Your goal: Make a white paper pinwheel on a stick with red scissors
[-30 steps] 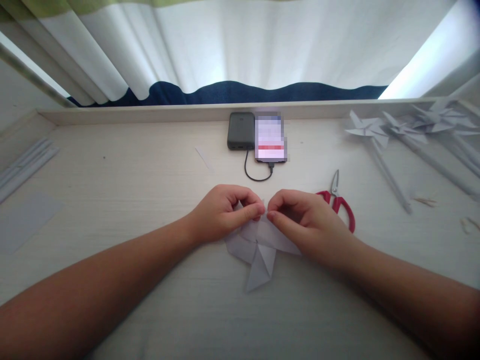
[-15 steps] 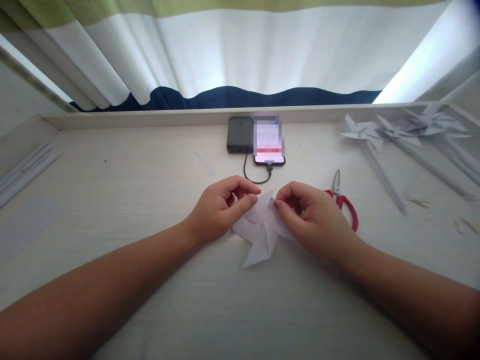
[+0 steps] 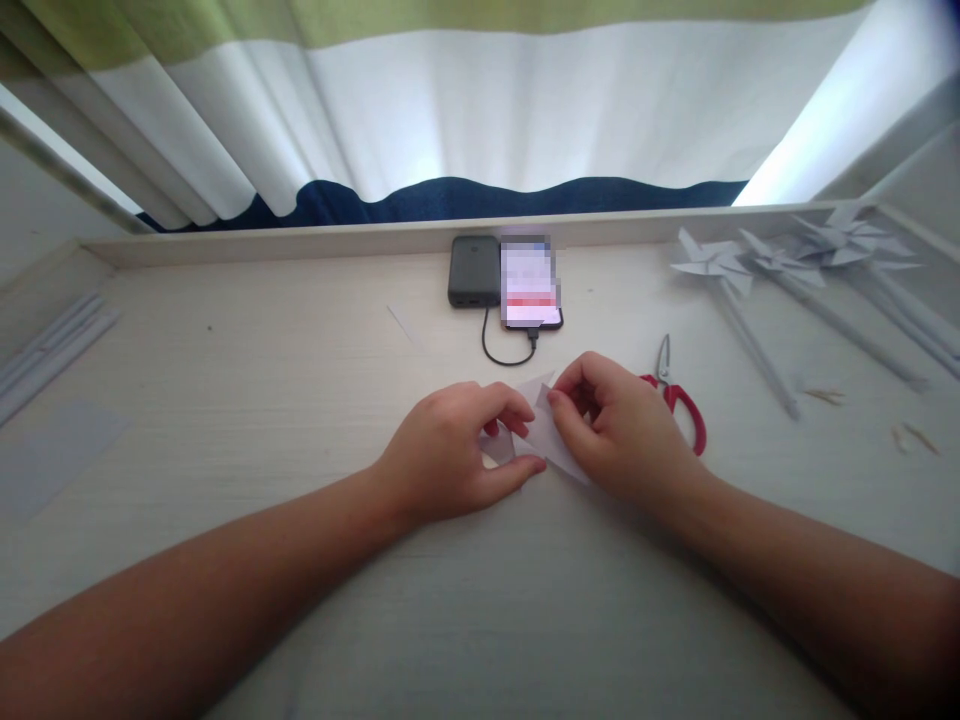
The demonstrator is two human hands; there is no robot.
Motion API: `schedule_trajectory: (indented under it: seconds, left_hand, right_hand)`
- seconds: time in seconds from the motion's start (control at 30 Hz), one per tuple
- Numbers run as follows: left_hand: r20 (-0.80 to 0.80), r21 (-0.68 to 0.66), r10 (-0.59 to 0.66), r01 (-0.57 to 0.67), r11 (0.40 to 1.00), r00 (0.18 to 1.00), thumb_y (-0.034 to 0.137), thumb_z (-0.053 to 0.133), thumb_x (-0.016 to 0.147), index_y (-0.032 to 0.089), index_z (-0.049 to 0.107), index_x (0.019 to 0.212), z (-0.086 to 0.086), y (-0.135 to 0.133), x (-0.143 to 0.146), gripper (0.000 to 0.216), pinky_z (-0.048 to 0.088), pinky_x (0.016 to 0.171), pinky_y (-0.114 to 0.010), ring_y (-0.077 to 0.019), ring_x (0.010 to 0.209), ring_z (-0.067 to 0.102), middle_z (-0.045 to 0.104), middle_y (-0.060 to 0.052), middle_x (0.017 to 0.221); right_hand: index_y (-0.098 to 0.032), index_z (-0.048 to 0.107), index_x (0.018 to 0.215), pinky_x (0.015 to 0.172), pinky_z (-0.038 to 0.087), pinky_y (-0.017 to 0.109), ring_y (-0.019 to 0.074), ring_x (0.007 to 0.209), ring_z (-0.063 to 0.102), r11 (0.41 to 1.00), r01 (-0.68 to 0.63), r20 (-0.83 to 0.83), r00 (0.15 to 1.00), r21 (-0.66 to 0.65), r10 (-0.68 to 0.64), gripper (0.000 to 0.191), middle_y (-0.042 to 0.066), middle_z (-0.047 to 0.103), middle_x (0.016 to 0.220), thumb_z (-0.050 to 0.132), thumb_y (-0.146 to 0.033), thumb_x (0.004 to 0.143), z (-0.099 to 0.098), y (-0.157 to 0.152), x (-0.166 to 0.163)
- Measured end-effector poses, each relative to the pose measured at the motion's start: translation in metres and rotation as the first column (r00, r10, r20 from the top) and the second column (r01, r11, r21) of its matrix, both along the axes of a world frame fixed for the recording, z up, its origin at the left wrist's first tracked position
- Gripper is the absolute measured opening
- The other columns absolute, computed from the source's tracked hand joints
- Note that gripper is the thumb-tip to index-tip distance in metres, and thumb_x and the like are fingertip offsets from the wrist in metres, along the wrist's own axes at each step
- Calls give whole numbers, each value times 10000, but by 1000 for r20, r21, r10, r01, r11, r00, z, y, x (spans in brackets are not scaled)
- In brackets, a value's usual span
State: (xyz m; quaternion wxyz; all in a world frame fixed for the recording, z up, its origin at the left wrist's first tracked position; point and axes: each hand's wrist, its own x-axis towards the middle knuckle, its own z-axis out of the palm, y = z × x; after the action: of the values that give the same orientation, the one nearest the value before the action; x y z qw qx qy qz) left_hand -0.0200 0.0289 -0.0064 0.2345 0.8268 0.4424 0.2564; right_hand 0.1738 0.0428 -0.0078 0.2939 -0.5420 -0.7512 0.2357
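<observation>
A folded piece of pale grey paper lies on the light wooden desk between both hands. My left hand covers its left part, thumb and fingers pinched on a flap. My right hand pinches its upper right edge with thumb and forefinger. Most of the paper is hidden under the two hands.
Red-handled scissors lie just right of my right hand. A dark power bank and a phone joined by a cable sit at the back. Several paper pinwheels on sticks lie at the right. Paper strips and a sheet lie at the left.
The lower point of the folded paper that stuck out toward me has been folded up and is now hidden. My left hand has slid down over the paper's left side.
</observation>
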Motion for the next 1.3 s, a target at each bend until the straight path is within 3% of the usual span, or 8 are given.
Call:
schedule_trajectory:
  seconds: [0.33,0.43,0.57,0.7,0.93,1.1,1.3]
  left_hand:
    - [96,45,0,-4,999,995,180,654,785,194,623,922,-1,-1,1,141,499,724,-270,-125,739,627,690,0,839]
    - [133,54,-18,11,998,991,151,633,805,194,626,936,-3,0,0,138,509,715,-240,-104,742,635,700,8,853]
    - [221,-12,18,-16,1000,975,174,655,806,180,608,990,-5,1,0,190,537,683,-228,-106,732,664,706,-12,884]
    - [344,-143,87,-39,989,935,195,691,782,172,571,967,-4,2,1,221,565,624,-212,-122,719,694,693,-27,909]
    - [452,-253,145,-30,967,880,227,740,750,182,530,908,-8,2,0,267,572,583,-200,-134,716,701,678,-17,884]
    - [478,-213,109,-6,977,872,226,759,736,181,532,861,-13,3,-1,264,591,674,-242,-132,747,688,659,-1,837]
    - [507,-253,116,19,967,854,213,768,726,182,524,838,-13,3,0,270,585,656,-247,-133,736,684,653,11,800]
  right_hand:
    - [-207,520,832,521,397,248,132,582,545,1000,7,-10,1000,-15,-7,51,-2,600,690,562,-235,825,-4,-1,6]
    - [-200,508,847,531,389,251,124,587,513,997,-18,27,1000,77,16,92,-9,572,707,587,-212,800,-2,-3,8]
    - [-184,528,811,627,407,281,146,693,512,947,-200,84,979,253,184,67,13,557,759,594,-181,798,0,-6,10]
    - [-158,584,933,705,441,284,156,798,543,905,-339,92,941,255,326,116,51,600,892,582,-153,817,0,-9,10]
    - [-148,614,1043,770,475,277,155,864,587,887,-348,69,937,305,343,212,64,649,1004,588,-147,833,-3,-11,11]
    - [-139,640,1026,772,482,266,148,851,595,904,-342,29,938,257,346,198,53,661,957,596,-158,834,-5,-9,9]
    - [-138,648,966,753,471,258,134,812,583,904,-352,-8,931,244,365,144,38,660,893,600,-144,830,-4,-9,8]
